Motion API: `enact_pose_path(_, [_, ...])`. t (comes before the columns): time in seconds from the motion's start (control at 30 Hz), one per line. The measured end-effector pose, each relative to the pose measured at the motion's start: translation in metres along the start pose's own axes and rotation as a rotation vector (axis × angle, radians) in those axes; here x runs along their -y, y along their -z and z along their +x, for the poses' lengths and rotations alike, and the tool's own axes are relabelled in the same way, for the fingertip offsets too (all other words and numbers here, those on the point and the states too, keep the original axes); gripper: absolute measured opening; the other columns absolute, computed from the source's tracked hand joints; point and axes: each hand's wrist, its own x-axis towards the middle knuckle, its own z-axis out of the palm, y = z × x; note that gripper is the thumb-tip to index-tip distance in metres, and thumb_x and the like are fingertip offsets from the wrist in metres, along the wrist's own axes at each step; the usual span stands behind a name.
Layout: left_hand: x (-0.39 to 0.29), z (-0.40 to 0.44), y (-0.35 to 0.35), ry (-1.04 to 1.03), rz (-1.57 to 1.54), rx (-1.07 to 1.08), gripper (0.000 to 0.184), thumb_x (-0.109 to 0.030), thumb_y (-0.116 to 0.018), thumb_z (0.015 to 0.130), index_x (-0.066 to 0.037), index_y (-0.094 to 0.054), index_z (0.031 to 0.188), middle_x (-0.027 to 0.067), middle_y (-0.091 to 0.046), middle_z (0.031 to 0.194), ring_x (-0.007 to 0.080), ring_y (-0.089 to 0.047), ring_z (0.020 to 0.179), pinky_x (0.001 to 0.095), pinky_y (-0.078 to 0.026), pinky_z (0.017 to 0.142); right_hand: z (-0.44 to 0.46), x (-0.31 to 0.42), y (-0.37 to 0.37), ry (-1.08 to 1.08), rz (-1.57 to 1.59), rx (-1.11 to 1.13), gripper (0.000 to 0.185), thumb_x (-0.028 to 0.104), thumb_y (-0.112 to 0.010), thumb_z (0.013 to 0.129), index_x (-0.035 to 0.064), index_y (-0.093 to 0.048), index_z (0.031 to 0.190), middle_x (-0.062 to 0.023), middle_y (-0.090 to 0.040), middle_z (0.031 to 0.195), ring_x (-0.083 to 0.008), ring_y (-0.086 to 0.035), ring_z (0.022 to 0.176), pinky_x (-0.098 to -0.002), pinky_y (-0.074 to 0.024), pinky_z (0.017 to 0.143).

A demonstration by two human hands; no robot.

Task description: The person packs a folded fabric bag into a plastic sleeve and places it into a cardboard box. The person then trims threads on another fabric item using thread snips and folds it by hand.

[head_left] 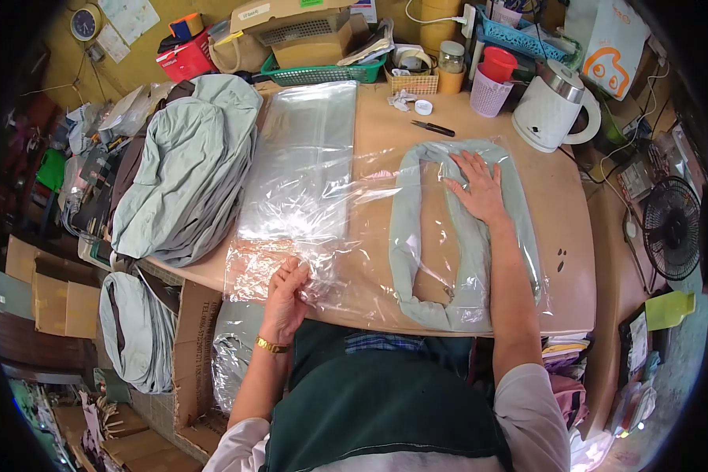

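Observation:
A pale grey-green cloth piece [405, 236], folded into a long padded loop, lies inside a clear plastic bag [370, 271] at the right of the table. My right hand [477, 189] rests open on the loop's upper part, fingers spread, pressing over the plastic. My left hand [289, 277] is closed, pinching the bag's loose plastic near the table's front edge. Under and beyond it lies a stack of flat clear plastic bags [307, 141]. How the plastic layers meet in my left fingers is hidden.
Folded grey-green garments [189, 149] are heaped on the table's left. A black-handled cutter [433, 128], a white lid [423, 107], a purple basket [492, 90] and a white kettle [554, 110] stand toward the back. A cardboard box [197, 354] is below left; a black fan [671, 228] is at right.

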Motion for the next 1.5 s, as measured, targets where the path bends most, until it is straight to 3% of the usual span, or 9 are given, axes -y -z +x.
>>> enact_pose_path(0.3, [-0.034, -0.025, -0.004, 0.241, -0.061, 0.133, 0.028, -0.013, -0.065, 0.094, -0.003, -0.056, 0.118, 0.0105, -0.067, 0.102, 0.0203, -0.067, 0.098, 0.0391, -0.057, 0.082, 0.001, -0.003, -0.005, 0.007, -0.023, -0.012, 0.067, 0.061, -0.051, 0.09, 0.0239, -0.044, 0.145, -0.011, -0.037, 0.153, -0.0297, -0.028, 0.144, -0.0606, -0.0101, 0.116])
enact_pose_path(0.43, [-0.04, -0.024, 0.017, -0.118, 0.258, -0.203, 0.025, -0.007, -0.069, 0.089, -0.007, -0.055, 0.11, 0.0012, -0.06, 0.085, 0.0105, -0.055, 0.066, 0.0192, -0.046, 0.061, 0.005, -0.002, -0.009, -0.005, -0.027, -0.007, 0.065, 0.06, -0.049, 0.092, 0.0213, -0.045, 0.144, -0.011, -0.04, 0.152, -0.029, -0.031, 0.143, -0.0583, -0.0125, 0.116])
enact_pose_path(0.57, [-0.075, -0.028, 0.016, -0.673, 1.298, -0.46, 0.032, -0.002, -0.071, 0.083, -0.001, -0.053, 0.11, 0.008, -0.054, 0.101, 0.0179, -0.053, 0.089, 0.0295, -0.046, 0.077, 0.035, -0.028, 0.035, -0.151, 0.864, 0.367, 0.056, 0.052, -0.049, 0.096, 0.0142, -0.054, 0.137, -0.0128, -0.05, 0.143, -0.0244, -0.041, 0.137, -0.0412, -0.025, 0.116])
enact_pose_path(0.67, [-0.098, -0.029, -0.022, -0.955, 1.287, -0.35, 0.02, 0.0, -0.065, 0.085, -0.002, -0.059, 0.104, 0.012, -0.056, 0.111, 0.0266, -0.054, 0.103, 0.0352, -0.042, 0.092, 0.035, -0.021, 0.081, -0.25, 0.895, 0.027, 0.049, 0.044, -0.054, 0.095, 0.0109, -0.059, 0.13, -0.0139, -0.056, 0.136, -0.0206, -0.045, 0.132, -0.0318, -0.0289, 0.114])
enact_pose_path(0.8, [-0.076, -0.002, -0.084, -0.981, 1.581, -0.015, 0.034, -0.011, -0.061, 0.091, -0.002, -0.058, 0.123, 0.0224, -0.053, 0.133, 0.0377, -0.049, 0.124, 0.0417, -0.037, 0.103, 0.022, -0.009, 0.087, -0.246, 0.652, 0.112, 0.043, 0.037, -0.058, 0.094, 0.0103, -0.06, 0.127, -0.0137, -0.056, 0.136, -0.0238, -0.052, 0.126, -0.0359, -0.0351, 0.109])
enact_pose_path(0.93, [-0.065, 0.09, -0.022, -1.157, 1.737, -0.301, 0.054, -0.025, -0.058, 0.096, -0.003, -0.042, 0.142, 0.0242, -0.056, 0.129, 0.0383, -0.052, 0.121, 0.0402, -0.038, 0.103, -0.03, 0.005, 0.101, -0.079, 0.013, 0.077, 0.041, 0.035, -0.061, 0.092, 0.0107, -0.061, 0.124, -0.0147, -0.049, 0.142, -0.0287, -0.05, 0.129, -0.05, -0.0337, 0.109])
enact_pose_path(1.03, [-0.078, 0.082, -0.015, -0.199, 1.143, -0.305, 0.083, -0.056, -0.048, 0.097, 0.0, -0.022, 0.152, 0.0209, -0.058, 0.124, 0.026, -0.062, 0.101, 0.0328, -0.05, 0.08, -0.085, -0.017, 0.124, -0.205, 0.125, -0.053, 0.046, 0.039, -0.062, 0.091, 0.0138, -0.057, 0.129, -0.0159, -0.041, 0.148, -0.0308, -0.042, 0.135, -0.059, -0.0258, 0.111])
enact_pose_path(1.3, [-0.058, 0.124, 0.03, -0.343, 0.816, -0.231, 0.028, -0.031, -0.064, 0.096, -0.006, -0.064, 0.084, -0.0094, -0.045, 0.063, 0.001, -0.034, 0.057, 0.0232, -0.028, 0.052, -0.183, 0.028, 0.062, -0.21, -0.177, 0.03, 0.063, 0.05, -0.058, 0.091, 0.0211, -0.043, 0.145, -0.0174, -0.03, 0.154, -0.036, -0.024, 0.144, -0.0662, -0.017, 0.112])
enact_pose_path(1.5, [-0.083, 0.104, 0.044, -0.281, 0.596, -0.193, 0.026, -0.037, -0.065, 0.095, -0.013, -0.062, 0.085, -0.0087, -0.053, 0.068, 0.0019, -0.039, 0.052, 0.0178, -0.029, 0.047, -0.167, 0.016, 0.094, -0.123, -0.037, 0.201, 0.061, 0.05, -0.058, 0.09, 0.017, -0.048, 0.14, -0.0147, -0.036, 0.151, -0.0358, -0.029, 0.142, -0.0639, -0.02, 0.112])
